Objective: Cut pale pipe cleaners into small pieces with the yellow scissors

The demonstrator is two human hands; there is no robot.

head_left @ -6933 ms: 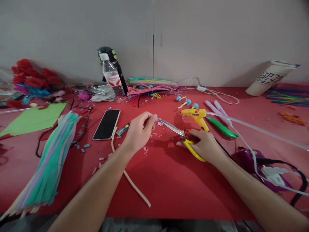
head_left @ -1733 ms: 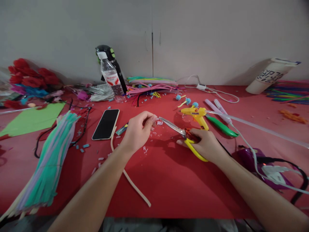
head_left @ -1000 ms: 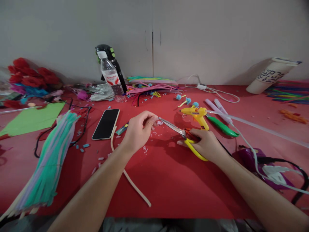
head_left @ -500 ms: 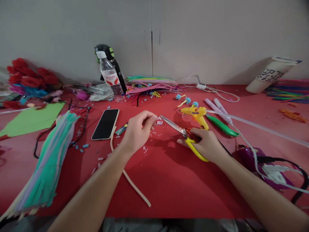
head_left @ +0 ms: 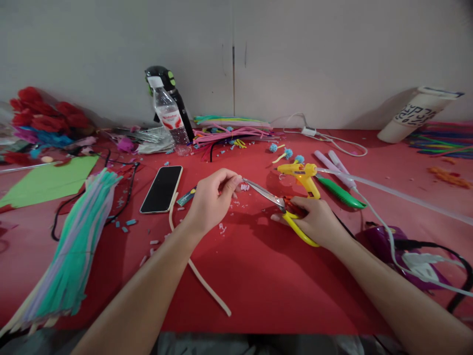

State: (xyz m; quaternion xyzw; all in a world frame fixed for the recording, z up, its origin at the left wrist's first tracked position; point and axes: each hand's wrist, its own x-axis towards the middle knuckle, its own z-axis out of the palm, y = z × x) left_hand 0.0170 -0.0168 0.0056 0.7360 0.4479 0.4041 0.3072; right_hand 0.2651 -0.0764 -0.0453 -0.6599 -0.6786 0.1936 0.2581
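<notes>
My right hand (head_left: 314, 219) grips scissors (head_left: 294, 227) with yellow and red handles, their blades pointing left. The blade tips touch or almost touch the fingertips of my left hand (head_left: 216, 197), which are pinched on something too small to make out. Just below the blades, small pale pink pieces (head_left: 244, 188) lie on the red table (head_left: 251, 286). A cream strip (head_left: 209, 288) runs under my left forearm.
A phone (head_left: 161, 190) and a bundle of green and lilac strips (head_left: 79, 246) lie left. Bottles (head_left: 172, 118) stand at the back. A yellow glue gun (head_left: 305, 177), green knife (head_left: 342, 193) and purple device (head_left: 388, 246) with cables lie right.
The scissor blades have moved slightly left and closed together at my left fingertips. Both hands have otherwise stayed in nearly the same place.
</notes>
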